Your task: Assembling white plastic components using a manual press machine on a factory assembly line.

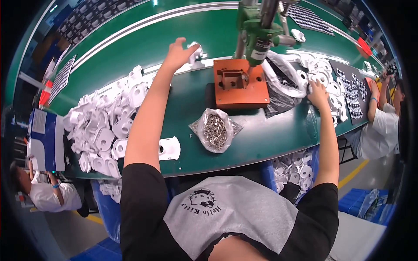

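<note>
Your left hand (pixel 177 55) is open, fingers spread, at the far side of the counter (pixel 191 93), with a white part (pixel 196 53) by its fingertips; whether they touch it you cannot tell from here. Your right hand (pixel 318 93) reaches over the right pile of white parts (pixel 333 88), its fingers curled down at the near-left side of that pile; whether they are closed on a piece is hidden. More pieces make up the left pile (pixel 102 141). They look like moulded plastic, so expect each to be light, stiff and a little slick, and its thinner edges could chip or scuff if squeezed hard. Take one by opposite outer rims, or hook a fingertip at the round opening, as the single flat part (pixel 169 148) nearest you shows. In the heaps the pieces overlap and may snag, so lift from the top rather than pulling sideways.
</note>
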Available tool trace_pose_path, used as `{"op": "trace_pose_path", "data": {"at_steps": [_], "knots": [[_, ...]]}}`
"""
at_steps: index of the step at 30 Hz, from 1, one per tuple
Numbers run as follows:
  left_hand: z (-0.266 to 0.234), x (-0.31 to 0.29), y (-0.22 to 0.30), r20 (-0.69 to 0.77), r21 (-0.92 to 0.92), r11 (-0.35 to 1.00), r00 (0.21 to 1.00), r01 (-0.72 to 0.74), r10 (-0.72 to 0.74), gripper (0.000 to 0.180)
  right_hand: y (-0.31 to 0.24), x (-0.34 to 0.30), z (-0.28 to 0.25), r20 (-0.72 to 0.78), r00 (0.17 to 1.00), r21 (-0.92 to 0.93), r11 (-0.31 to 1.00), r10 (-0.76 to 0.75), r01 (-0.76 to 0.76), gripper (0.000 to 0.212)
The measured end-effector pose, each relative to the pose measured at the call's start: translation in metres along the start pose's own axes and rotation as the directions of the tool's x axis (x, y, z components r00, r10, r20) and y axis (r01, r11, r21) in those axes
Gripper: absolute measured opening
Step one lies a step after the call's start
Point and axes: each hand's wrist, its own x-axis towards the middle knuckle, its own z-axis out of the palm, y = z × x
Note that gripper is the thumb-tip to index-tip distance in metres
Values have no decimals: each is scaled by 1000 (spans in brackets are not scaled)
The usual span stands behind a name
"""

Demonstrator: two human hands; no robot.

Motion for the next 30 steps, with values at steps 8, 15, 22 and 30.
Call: {"op": "trace_pose_path", "data": {"at_steps": [8, 15, 22, 30], "knots": [[-94, -172, 12, 525, 587, 750, 848, -305, -66, 57, 37, -1, -7, -304, 952, 130, 989, -34, 77, 65], [-74, -268, -34, 363, 605, 794, 910, -66, -200, 39, -21, -62, -57, -575, 790, 595, 771, 212, 227, 58], [-67, -258, -27, 326, 535, 844, 932, -45, -157, 30, -152, -156, -74, -156, 965, 987, -80, -209, 142, 47], [-57, -255, 47, 240, -415, 895, 930, -162, 279, 24, -253, -192, -88, -109, 761, 882, -415, -640, -222, 47]]}}
